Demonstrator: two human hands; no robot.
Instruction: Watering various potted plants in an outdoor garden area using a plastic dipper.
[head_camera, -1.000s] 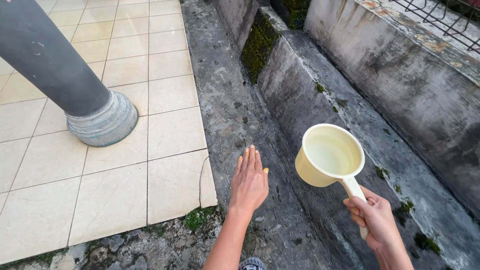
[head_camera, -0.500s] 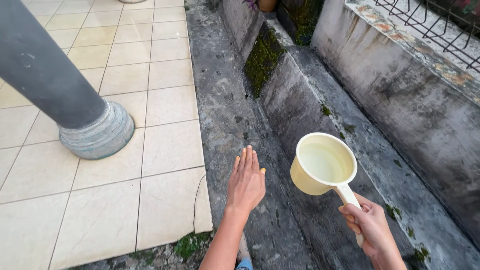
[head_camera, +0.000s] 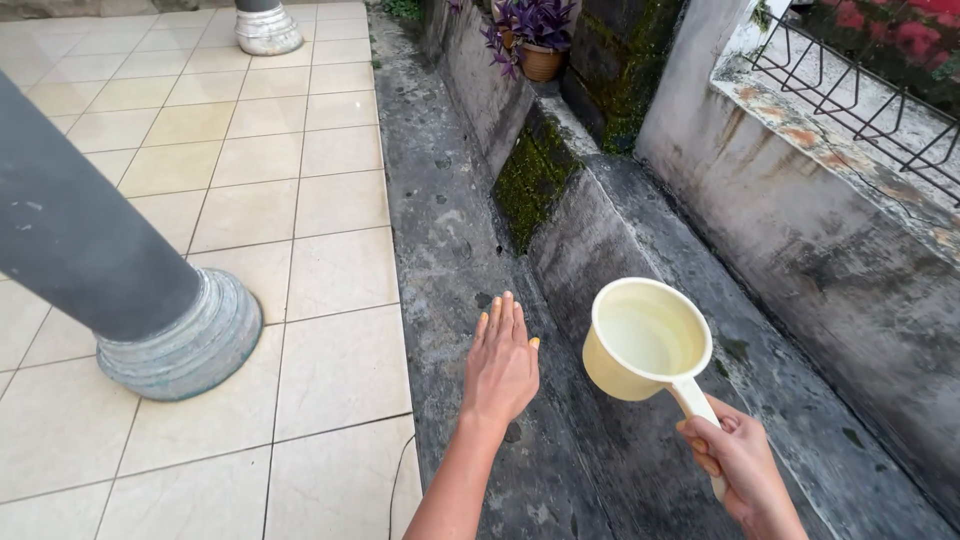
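One yellow dipper (head_camera: 648, 342), R hand (head_camera: 738, 462).

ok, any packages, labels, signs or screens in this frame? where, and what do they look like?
None in view: no package, label, sign or screen.
Nearest container: pale yellow plastic water dipper, round with a straight handle, held by the right hand over the grey concrete gutter; it bears no visible label.
Terracotta pot with a purple plant, top centre on the ledge: also unlabelled.

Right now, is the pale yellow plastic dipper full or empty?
Nearly full: water shows inside the pale yellow plastic dipper, held level.
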